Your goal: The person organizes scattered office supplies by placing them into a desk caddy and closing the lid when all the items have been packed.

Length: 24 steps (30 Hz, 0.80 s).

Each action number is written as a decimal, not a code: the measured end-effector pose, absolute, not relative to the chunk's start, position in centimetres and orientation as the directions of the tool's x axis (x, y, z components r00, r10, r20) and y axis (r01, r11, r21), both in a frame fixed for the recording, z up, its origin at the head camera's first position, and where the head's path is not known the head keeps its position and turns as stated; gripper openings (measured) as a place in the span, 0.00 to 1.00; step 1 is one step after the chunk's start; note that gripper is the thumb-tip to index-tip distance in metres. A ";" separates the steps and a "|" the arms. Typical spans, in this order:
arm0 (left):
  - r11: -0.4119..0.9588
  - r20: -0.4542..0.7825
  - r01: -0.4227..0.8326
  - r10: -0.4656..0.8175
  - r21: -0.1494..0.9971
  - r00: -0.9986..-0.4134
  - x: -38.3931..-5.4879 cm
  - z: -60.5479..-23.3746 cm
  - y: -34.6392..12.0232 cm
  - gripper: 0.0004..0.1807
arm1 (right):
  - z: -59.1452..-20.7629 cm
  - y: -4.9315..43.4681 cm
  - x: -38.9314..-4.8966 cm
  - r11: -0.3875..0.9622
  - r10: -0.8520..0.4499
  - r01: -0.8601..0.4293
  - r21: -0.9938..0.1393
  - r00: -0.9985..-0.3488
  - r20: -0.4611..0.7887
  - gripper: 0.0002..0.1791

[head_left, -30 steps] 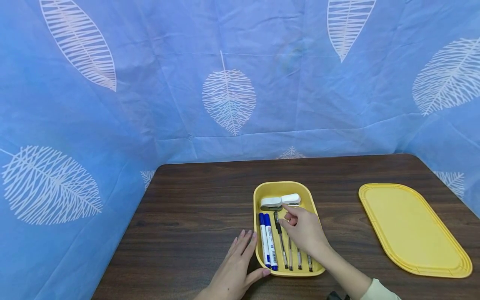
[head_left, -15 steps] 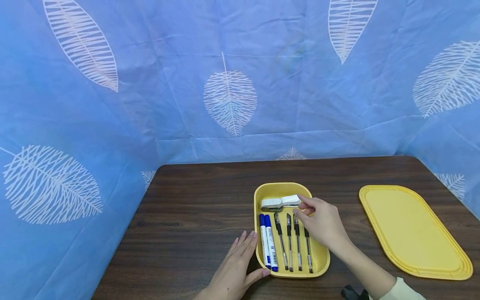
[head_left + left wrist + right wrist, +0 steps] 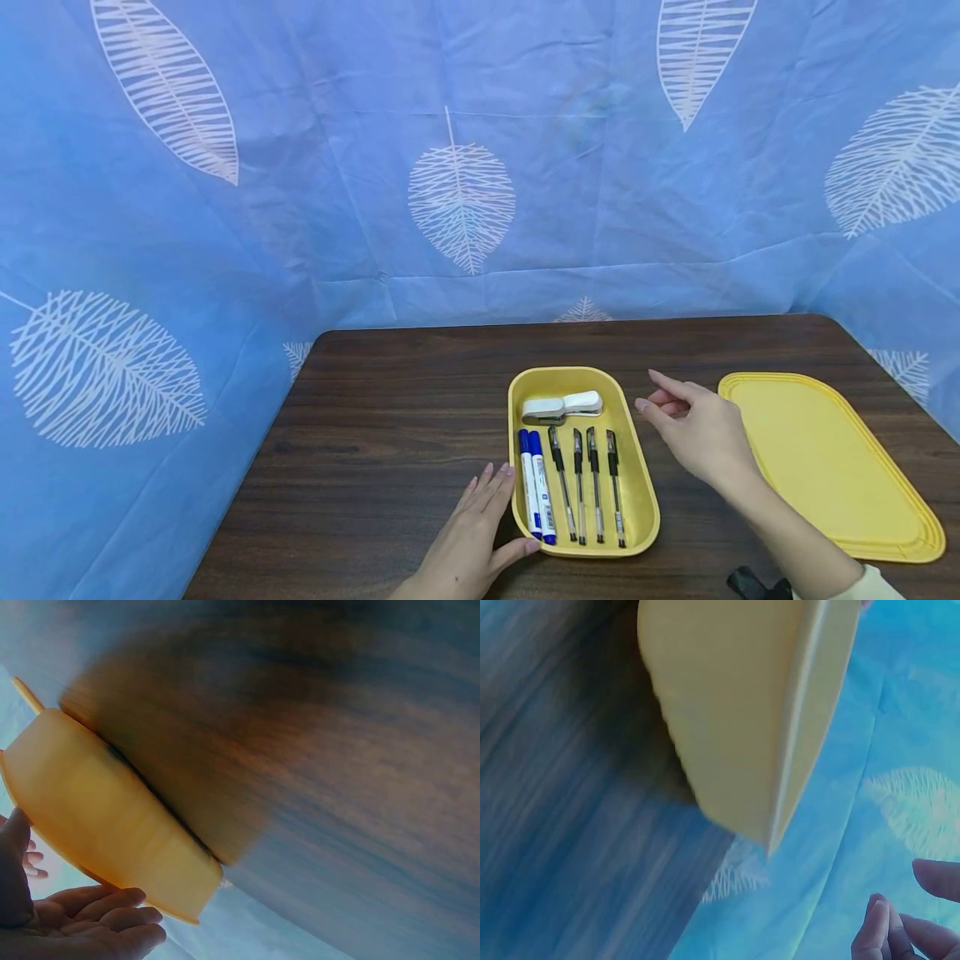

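A yellow tray [image 3: 641, 508] sits on the table, its outer wall [image 3: 112, 795] filling much of the left wrist view. My left hand [image 3: 468, 525] rests at its left side, fingers extended along the wall and thumb by the near corner. Inside, a grey-white stapler [image 3: 543, 407] and a white stapler [image 3: 583, 402] lie end to end at the back. Two blue-capped markers [image 3: 542, 487] lie along the left, with several black-gripped pens [image 3: 578, 454] in a row beside them. My right hand [image 3: 705, 433] hovers right of the tray, fingers loosely bent, holding nothing.
A flat yellow lid [image 3: 832, 467] lies on the right of the dark wooden table [image 3: 375, 417], partly behind my right forearm. Blue leaf-patterned cloth [image 3: 540, 208] hangs behind the table and at its sides. A black object [image 3: 750, 583] shows near my right sleeve.
My right hand has moved from over the staplers out past the tray's right rim, uncovering the pens. The white stapler was touched and now lies free. My left hand has stayed put.
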State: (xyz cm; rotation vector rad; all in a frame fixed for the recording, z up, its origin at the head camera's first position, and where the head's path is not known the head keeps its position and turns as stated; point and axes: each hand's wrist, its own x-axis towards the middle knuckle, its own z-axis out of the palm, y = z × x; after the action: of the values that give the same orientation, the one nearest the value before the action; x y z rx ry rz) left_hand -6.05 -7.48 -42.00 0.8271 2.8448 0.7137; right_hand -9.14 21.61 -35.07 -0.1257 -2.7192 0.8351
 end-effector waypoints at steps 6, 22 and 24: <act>0.743 0.038 0.484 0.528 0.463 -0.848 -6.0 -42.0 -7.5 0.46 | -34.6 24.0 -8.5 0.840 0.213 0.043 -0.541 -0.943 0.255 0.31; 0.747 0.020 0.475 0.528 0.465 -0.849 -5.8 -41.8 -7.5 0.47 | -35.1 30.7 -6.1 0.843 0.335 0.180 -0.506 -0.913 0.233 0.39; 0.747 0.020 0.476 0.528 0.465 -0.849 -5.8 -41.8 -7.5 0.47 | -35.1 31.5 -5.9 0.844 0.358 0.206 -0.495 -0.904 0.233 0.40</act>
State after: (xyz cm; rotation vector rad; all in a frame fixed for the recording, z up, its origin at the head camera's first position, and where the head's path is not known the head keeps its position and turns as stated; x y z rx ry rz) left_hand -5.81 -7.47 -41.80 0.8159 2.8303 0.7062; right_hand -5.95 31.54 -35.10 -0.4252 -2.7041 0.6751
